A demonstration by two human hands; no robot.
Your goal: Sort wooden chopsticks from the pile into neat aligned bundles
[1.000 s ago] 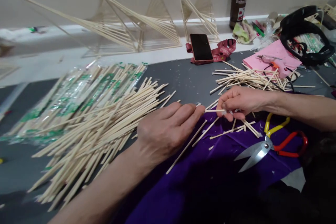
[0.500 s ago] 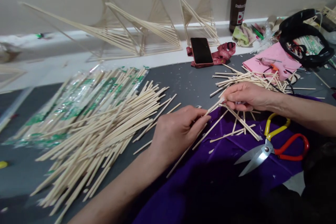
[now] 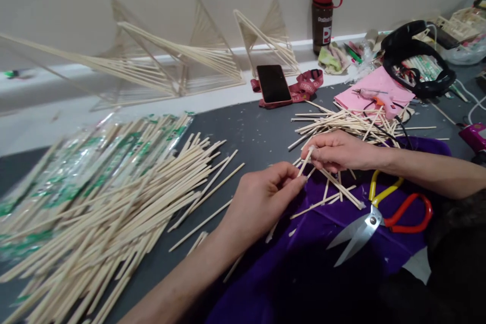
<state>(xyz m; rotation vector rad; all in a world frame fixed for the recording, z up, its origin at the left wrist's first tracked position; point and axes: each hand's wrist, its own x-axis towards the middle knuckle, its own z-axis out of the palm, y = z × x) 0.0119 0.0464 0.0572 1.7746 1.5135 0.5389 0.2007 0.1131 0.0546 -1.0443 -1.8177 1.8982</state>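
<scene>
My left hand (image 3: 266,195) pinches a thin wooden stick (image 3: 305,163) between thumb and fingers. The stick's upper end, with a whitish blob on it, meets my right hand (image 3: 334,152), whose fingers are closed around that end. Other sticks joined into a frame (image 3: 341,187) run down from below my right hand over purple cloth (image 3: 281,273). Exactly which sticks the right fingers grip is partly hidden. Scissors (image 3: 373,220) with one yellow and one red handle lie spread on the cloth, below my right forearm.
A large pile of loose sticks (image 3: 152,207) and plastic-wrapped packs (image 3: 87,162) lie left. More sticks (image 3: 326,122), a glue gun (image 3: 379,98) on pink paper (image 3: 398,83) and a phone (image 3: 273,83) are beyond my hands. Stick models (image 3: 178,61) and a bottle (image 3: 322,23) stand by the wall.
The view has swung right, so things sit further left, and a purple object shows at the right edge. The held stick now points more steeply upward, and my hands are closer together.
</scene>
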